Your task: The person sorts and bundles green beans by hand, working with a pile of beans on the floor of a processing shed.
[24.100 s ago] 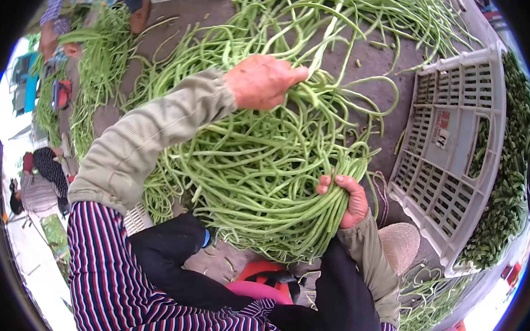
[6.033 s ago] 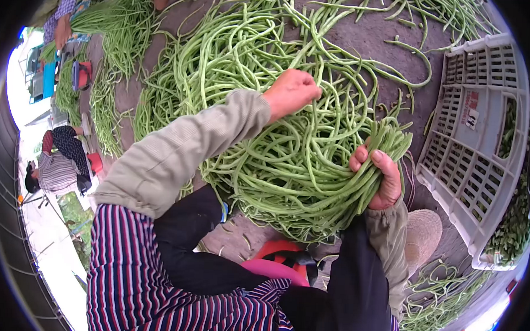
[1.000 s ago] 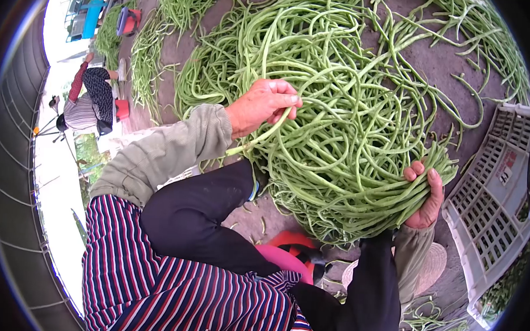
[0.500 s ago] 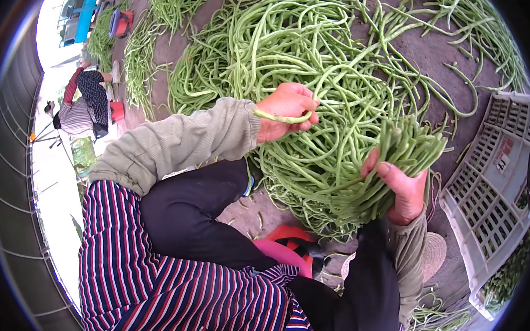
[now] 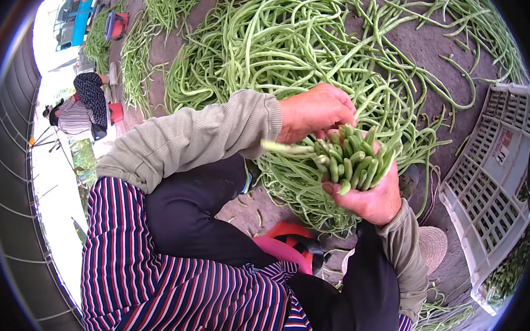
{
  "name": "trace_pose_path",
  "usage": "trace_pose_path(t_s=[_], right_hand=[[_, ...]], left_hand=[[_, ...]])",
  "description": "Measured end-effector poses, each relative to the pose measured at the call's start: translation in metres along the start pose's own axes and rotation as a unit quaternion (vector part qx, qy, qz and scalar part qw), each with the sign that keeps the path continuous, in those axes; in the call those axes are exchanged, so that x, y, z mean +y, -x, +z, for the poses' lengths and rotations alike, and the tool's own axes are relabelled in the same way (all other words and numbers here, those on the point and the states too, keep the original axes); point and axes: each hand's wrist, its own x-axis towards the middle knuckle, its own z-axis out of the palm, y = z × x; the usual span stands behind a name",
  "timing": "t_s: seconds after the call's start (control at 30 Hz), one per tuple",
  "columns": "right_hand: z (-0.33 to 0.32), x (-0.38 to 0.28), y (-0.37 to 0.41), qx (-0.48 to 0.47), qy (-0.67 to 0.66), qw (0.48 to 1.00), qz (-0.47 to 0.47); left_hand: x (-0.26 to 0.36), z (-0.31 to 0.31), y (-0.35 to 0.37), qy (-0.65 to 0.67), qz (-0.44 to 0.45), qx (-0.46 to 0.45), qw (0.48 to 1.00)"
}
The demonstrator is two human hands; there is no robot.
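In the head view, the left hand (image 5: 379,197) is clamped around the bundle (image 5: 357,162) of green beans, thumb across its near side; the right hand (image 5: 314,111) is curled at the bundle's far left edge, the 2 hands close together; the right fingertips are partly hidden, so whether they are shut on anything I cannot tell; 1 bean (image 5: 284,147) juts left below the right wrist, its tip blurred; the crate (image 5: 483,190) at right is cut off; the bundle, blunt ends clustered and facing the camera, is over the tangled pile (image 5: 288,48).
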Motion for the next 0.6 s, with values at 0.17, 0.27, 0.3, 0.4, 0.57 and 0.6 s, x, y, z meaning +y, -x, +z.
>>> trace_pose_path(t_s=[0.17,0.27,0.3,0.4,0.57,0.6], right_hand=[[0.002,0.008,-0.002,-0.035,0.063,0.997,-0.036],[0.003,0.011,-0.002,-0.045,0.059,0.997,-0.028],[0.003,0.01,-0.002,-0.043,0.073,0.996,-0.032],[0.002,0.013,0.0,-0.026,0.072,0.997,-0.029],[-0.001,0.007,0.0,0.043,0.083,0.995,-0.018],[-0.002,0.007,0.0,0.049,0.105,0.993,-0.025]], left_hand=[[0.011,0.009,0.002,-0.021,-0.045,-0.026,0.998],[0.018,0.016,0.005,-0.059,-0.034,-0.004,0.998],[0.019,0.016,0.005,-0.074,-0.021,-0.014,0.997],[0.022,0.005,0.004,-0.079,-0.003,-0.045,0.996],[0.056,-0.035,0.026,-0.4,0.2,-0.058,0.893],[0.056,-0.039,0.031,-0.4,0.2,-0.059,0.893]])
